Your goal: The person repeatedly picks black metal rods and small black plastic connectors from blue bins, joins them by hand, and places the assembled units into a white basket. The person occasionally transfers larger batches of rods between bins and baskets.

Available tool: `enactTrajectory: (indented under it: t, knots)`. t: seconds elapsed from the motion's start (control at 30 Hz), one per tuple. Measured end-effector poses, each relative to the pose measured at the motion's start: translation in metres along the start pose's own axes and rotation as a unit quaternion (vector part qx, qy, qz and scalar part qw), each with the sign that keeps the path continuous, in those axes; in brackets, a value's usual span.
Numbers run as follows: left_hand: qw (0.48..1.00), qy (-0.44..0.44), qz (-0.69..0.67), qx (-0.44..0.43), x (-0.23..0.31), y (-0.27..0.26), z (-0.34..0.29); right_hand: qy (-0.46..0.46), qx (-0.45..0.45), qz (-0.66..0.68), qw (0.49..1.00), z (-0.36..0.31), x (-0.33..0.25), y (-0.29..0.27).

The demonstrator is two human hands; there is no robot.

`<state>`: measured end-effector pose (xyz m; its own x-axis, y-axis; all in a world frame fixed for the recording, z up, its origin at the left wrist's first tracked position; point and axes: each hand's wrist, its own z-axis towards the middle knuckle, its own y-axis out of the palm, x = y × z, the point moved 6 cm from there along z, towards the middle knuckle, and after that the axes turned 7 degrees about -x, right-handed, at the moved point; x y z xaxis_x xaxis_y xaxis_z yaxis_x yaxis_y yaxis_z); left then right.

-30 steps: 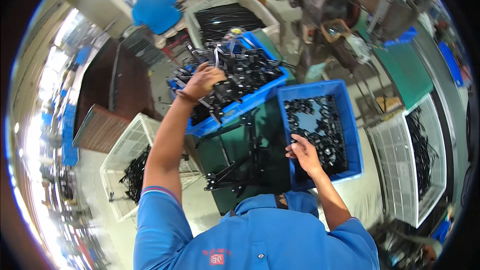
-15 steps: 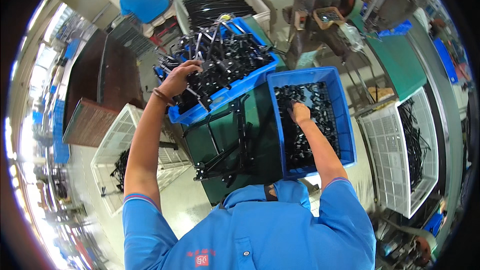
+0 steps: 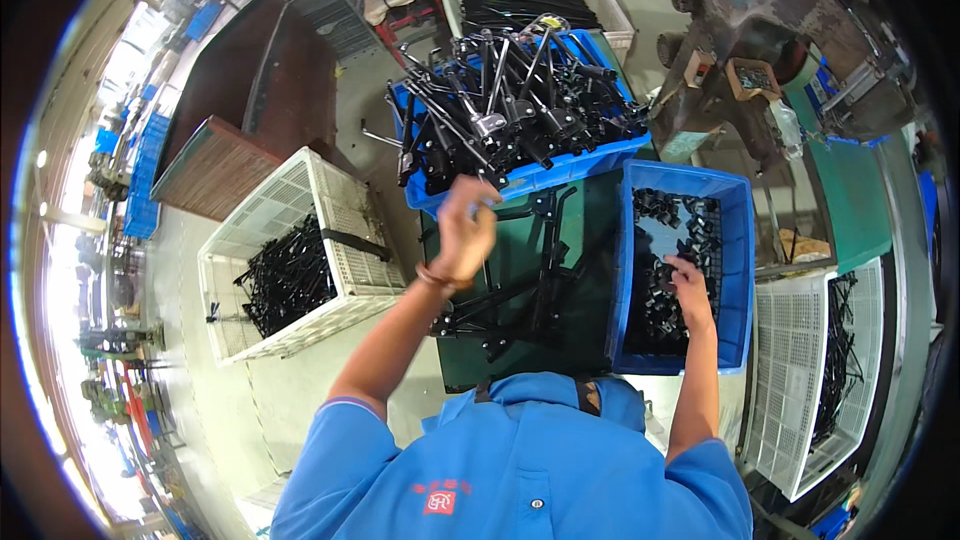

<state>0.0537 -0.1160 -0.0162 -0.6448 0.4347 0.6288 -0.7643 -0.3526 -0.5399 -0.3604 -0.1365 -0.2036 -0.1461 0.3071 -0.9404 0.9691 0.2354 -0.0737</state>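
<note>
we see green bench (image 3: 520,245), blue bin (image 3: 560,177) of black parts (image 3: 520,110), narrower blue bin (image 3: 737,270), black frame (image 3: 548,260) on the bench; blurred left hand (image 3: 467,232) near the frame, right hand (image 3: 689,292) over the narrower bin's small pieces (image 3: 650,310); either grip's hold, we can't tell.

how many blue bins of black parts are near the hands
2: the heaped blue bin just beyond the left hand, and the shallower-filled blue bin under the right hand.

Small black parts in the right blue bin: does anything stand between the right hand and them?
Nothing visible does. The right hand is over the open right blue bin, with the small black parts uncovered around it. Whether it touches them, I cannot tell.
</note>
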Motion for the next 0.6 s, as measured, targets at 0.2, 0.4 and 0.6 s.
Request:
enactTrajectory:
  t: [0.2,0.4,0.6]
  knots:
    - [0.880,-0.313,0.201,-0.295,-0.099,0.160,-0.091,0.040,-0.018,0.375,0.926,-0.084,-0.035,0.044]
    - [0.751,-0.392,0.251,-0.469,-0.109,0.176,-0.051,0.037,-0.015,0.369,0.929,-0.116,-0.053,0.084]
    - [0.945,-0.234,0.033,-0.226,-0.047,0.108,-0.051,-0.016,0.018,0.294,0.956,-0.112,-0.068,0.089]
